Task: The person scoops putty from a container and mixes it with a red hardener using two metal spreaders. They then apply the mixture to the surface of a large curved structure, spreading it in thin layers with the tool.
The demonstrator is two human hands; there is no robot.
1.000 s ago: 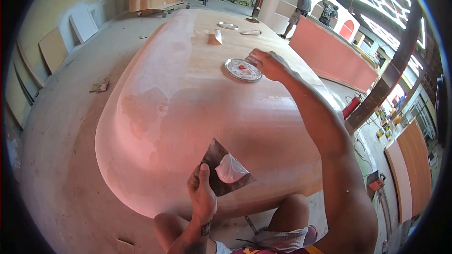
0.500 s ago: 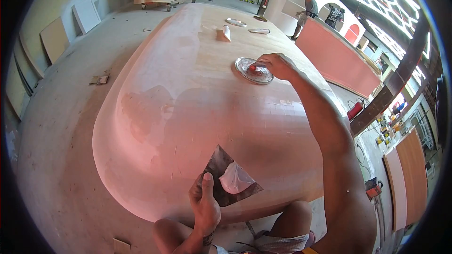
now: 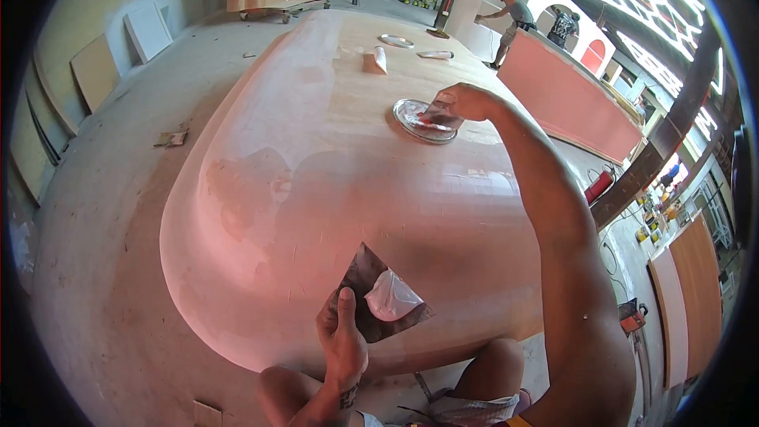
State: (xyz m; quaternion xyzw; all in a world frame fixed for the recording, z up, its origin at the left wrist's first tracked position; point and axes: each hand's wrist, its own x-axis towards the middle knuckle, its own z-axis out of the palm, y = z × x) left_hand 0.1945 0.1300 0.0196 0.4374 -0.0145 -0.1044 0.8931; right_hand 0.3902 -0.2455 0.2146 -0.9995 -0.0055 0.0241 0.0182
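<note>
My left hand [image 3: 344, 340] grips a dark, flat square plate [image 3: 362, 289] by its edge, the thumb on top. A mound of pale pink putty [image 3: 392, 297] sits on that plate. Farther out, my right hand [image 3: 466, 103] is closed on a thin flat scraper [image 3: 444, 117], tilted down over a round metal lid [image 3: 407, 121]. A small red smear shows near the scraper's lower edge, over the lid. Beneath all this is a large rounded form [image 3: 253, 269], coated in pinkish filler in front and bare tan farther back.
Two tubes [image 3: 380, 59] and a metal ring [image 3: 397, 41] lie on the form's far part. Two people [image 3: 518, 16] stand by a white arched wall, behind a pink counter [image 3: 553, 95]. Boards lean at left; a fire extinguisher [image 3: 598, 187] stands at right.
My right hand has lifted and turned slightly, so more of the scraper shows over the lid. The left hand holds the plate almost as before. A background person's arm has lowered.
</note>
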